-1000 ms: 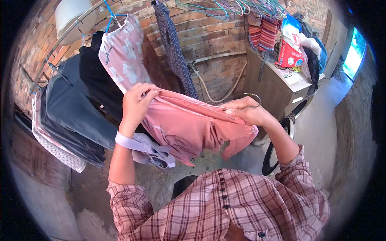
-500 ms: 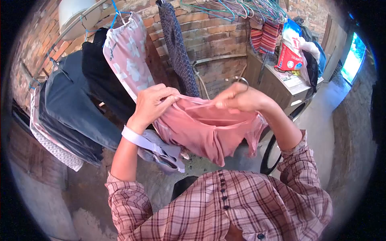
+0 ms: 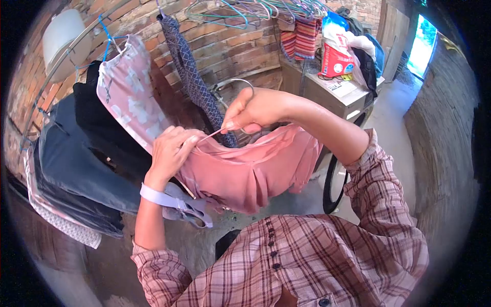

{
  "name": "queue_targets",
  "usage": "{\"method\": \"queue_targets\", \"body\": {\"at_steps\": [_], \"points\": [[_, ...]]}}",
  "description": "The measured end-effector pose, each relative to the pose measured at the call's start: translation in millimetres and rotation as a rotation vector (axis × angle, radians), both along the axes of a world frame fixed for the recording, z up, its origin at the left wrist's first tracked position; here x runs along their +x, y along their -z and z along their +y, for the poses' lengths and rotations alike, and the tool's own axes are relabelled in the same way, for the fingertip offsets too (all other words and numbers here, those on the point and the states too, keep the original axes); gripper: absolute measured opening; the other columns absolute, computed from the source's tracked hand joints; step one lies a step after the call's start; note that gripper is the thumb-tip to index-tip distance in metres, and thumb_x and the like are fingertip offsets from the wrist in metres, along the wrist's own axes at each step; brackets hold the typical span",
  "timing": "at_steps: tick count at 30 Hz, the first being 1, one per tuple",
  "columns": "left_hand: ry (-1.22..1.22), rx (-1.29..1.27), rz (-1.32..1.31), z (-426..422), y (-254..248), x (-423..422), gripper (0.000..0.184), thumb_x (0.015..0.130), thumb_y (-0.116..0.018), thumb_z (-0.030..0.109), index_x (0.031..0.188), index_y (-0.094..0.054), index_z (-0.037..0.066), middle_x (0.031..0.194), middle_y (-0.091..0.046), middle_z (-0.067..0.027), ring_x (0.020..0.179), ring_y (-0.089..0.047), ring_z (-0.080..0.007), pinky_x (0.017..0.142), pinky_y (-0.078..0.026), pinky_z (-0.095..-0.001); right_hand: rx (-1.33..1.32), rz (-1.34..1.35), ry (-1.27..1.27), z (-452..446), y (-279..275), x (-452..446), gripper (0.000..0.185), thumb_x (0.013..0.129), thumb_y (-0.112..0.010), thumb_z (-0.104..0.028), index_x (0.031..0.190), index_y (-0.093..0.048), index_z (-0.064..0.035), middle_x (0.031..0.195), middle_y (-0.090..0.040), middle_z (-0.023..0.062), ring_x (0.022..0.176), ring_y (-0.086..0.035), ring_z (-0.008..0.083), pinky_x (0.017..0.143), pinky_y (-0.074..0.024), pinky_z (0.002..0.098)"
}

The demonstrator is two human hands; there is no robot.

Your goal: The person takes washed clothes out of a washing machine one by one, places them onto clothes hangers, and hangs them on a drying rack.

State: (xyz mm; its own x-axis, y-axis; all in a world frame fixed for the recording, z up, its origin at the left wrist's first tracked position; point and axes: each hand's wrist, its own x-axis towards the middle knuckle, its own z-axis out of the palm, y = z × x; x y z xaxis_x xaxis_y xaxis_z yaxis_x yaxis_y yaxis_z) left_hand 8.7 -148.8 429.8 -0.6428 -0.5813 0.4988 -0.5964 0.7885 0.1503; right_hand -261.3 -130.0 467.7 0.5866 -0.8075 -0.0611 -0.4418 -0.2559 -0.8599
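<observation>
Two bare hands are held up in front of a plaid shirt point(image 3: 245, 256), and a soft pink garment point(image 3: 266, 174) is hung below them, with its far end under the right forearm. Its top edge is pinched by the fingers of the left hand point(image 3: 171, 153), and the thumb is pressed to the cloth. The fingers of the right hand point(image 3: 255, 112) are bent and closed on a thin strip point(image 3: 214, 134), which is pulled straight between the hands; whether it is wire or cloth cannot be told. A wire hook point(image 3: 239, 80) is seen curving up by the right hand. A lilac strap point(image 3: 158, 196) is looped around the left wrist.

The step in hand looks to be the spreading of the garment's top edge. For the next move, a firm pinch on the left and a gentle pull on the right seem to be called for, so that the thin cloth is not dropped or stretched.

Behind, a flowery garment point(image 3: 128, 87) is hung up, many hangers point(image 3: 266, 11) are bunched up high, and a red bag point(image 3: 333, 64) is set on a tabletop point(image 3: 330, 92).
</observation>
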Motion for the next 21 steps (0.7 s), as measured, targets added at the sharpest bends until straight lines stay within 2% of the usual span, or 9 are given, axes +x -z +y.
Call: {"method": "queue_targets", "body": {"at_steps": [2,3,6,10,11,12,16,18,21], "points": [[0.066,0.004,0.116,-4,11,-3,0.022,0.084,-0.06,0.02,0.103,-0.067,0.01,0.084,-0.064,-0.0096,0.072,-0.053,-0.0289,0.065,-0.044,-0.0373,0.038,-0.048,0.036,7,-8,-9,0.021,0.085,-0.063,-0.018,0.098,-0.07,-0.0021,0.057,-0.047,-0.0053,0.05,-0.038,0.0032,0.045,-0.0285,0.0219],[0.095,0.049,0.113,-10,15,3,0.032,0.082,-0.062,0.02,0.111,-0.061,0.007,0.097,-0.064,-0.0105,0.081,-0.057,-0.0278,0.074,-0.046,-0.0367,0.034,-0.087,0.047,9,-11,-11,0.021,0.085,-0.063,-0.017,0.097,-0.07,-0.0024,0.057,-0.047,-0.0058,0.05,-0.037,0.0028,0.044,-0.0276,0.0214],[0.099,0.158,0.302,-3,27,17,0.042,0.079,-0.068,0.018,0.116,-0.056,0.003,0.107,-0.063,-0.0104,0.092,-0.059,-0.0249,0.084,-0.046,-0.0351,-0.034,-0.096,0.064,6,-18,-18,0.018,0.085,-0.063,-0.015,0.096,-0.071,-0.0034,0.058,-0.046,-0.0075,0.049,-0.036,0.0015,0.042,-0.0245,0.0199],[0.064,0.645,0.637,-11,60,38,0.034,0.08,-0.071,0.009,0.108,-0.053,0.002,0.098,-0.06,-0.0045,0.088,-0.058,-0.0112,0.078,-0.048,-0.0264,-0.12,-0.082,0.054,2,-22,-33,0.017,0.085,-0.062,-0.013,0.097,-0.071,-0.0034,0.062,-0.051,-0.0061,0.052,-0.039,0.0015,0.044,-0.0279,0.0186],[0.069,0.689,0.683,-9,60,41,0.023,0.084,-0.069,0.01,0.1,-0.054,0.003,0.088,-0.056,0.0005,0.082,-0.054,-0.0054,0.069,-0.046,-0.0215,-0.074,-0.069,0.094,4,-27,-34,0.017,0.084,-0.063,-0.012,0.096,-0.072,-0.0049,0.069,-0.057,-0.005,0.056,-0.043,0.0018,0.047,-0.0317,0.0178],[0.059,0.718,0.666,-9,59,46,0.021,0.084,-0.069,0.01,0.099,-0.055,0.004,0.086,-0.056,0.0012,0.08,-0.053,-0.0051,0.068,-0.045,-0.021,-0.028,-0.055,0.137,5,-30,-36,0.016,0.082,-0.064,-0.011,0.095,-0.072,-0.0065,0.075,-0.063,-0.0039,0.061,-0.047,0.002,0.049,-0.0356,0.017],[0.073,0.764,0.73,-5,55,52,0.013,0.086,-0.066,0.012,0.093,-0.059,0.004,0.08,-0.055,0.004,0.076,-0.05,-0.0044,0.069,-0.041,-0.0206,0.044,-0.021,0.143,6,-31,-46,0.017,0.083,-0.064,-0.011,0.096,-0.072,-0.0053,0.074,-0.061,-0.0065,0.054,-0.037,-0.0007,0.045,-0.0293,0.0153],[0.056,0.803,0.868,-7,56,56,0.012,0.086,-0.066,0.013,0.091,-0.06,0.004,0.081,-0.056,0.0043,0.079,-0.05,-0.0045,0.073,-0.04,-0.0214,0.049,0.003,0.122,10,-34,-45,0.018,0.084,-0.064,-0.012,0.097,-0.072,-0.0033,0.067,-0.057,-0.0071,0.05,-0.036,0.0,0.044,-0.0267,0.0165],[0.1,0.685,0.914,-10,48,55,0.01,0.087,-0.064,0.013,0.089,-0.062,0.002,0.083,-0.056,0.0033,0.081,-0.05,-0.0056,0.075,-0.04,-0.0215,0.102,0.02,0.097,10,-28,-46,0.019,0.085,-0.064,-0.011,0.098,-0.07,0.0009,0.061,-0.056,-0.0045,0.046,-0.036,0.0009,0.044,-0.0258,0.018]]}}
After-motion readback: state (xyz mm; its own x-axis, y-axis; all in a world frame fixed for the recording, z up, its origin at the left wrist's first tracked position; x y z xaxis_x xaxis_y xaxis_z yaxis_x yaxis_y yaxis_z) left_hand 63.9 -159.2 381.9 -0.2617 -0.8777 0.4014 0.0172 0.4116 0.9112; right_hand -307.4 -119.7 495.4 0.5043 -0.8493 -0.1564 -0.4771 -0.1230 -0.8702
